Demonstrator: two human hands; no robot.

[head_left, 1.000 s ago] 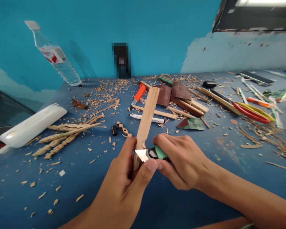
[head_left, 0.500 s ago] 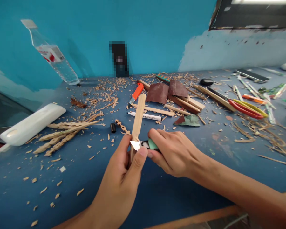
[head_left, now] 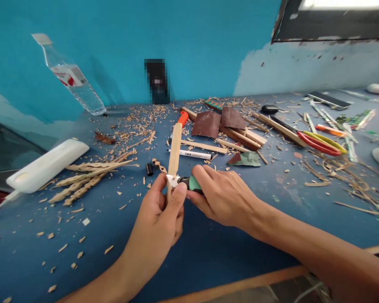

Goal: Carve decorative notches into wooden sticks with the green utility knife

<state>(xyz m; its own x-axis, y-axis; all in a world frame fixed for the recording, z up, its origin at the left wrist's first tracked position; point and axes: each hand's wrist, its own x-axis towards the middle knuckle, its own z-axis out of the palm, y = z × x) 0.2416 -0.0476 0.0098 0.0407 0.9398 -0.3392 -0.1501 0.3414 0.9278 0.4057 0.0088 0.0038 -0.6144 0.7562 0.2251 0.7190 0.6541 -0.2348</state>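
Between the thumb and fingers of my left hand (head_left: 159,214) is the lower end of a pale, flat wooden stick (head_left: 175,147), its other end pointing away from me. My right hand (head_left: 224,195) is closed around the green and black handle of a utility knife (head_left: 193,184). The knife's short blade lies across the stick just above my left fingers, and my left thumb rests by the blade's base. Most of the handle is hidden in my right palm. Behind the stick lie a white marker (head_left: 192,154) and an orange cutter (head_left: 183,119).
Sandpaper pieces (head_left: 206,124) lie on wooden strips at the back. Carved sticks (head_left: 91,174) and a white power strip (head_left: 49,166) are on the left, near a leaning water bottle (head_left: 78,88). Red-and-yellow-handled scissors (head_left: 320,143) lie right. Shavings litter the blue table (head_left: 208,256).
The stick, both hands and the knife have shifted slightly left and up in view. The stick stands more upright, and its far end now overlaps the orange cutter. The whole view has moved slightly.
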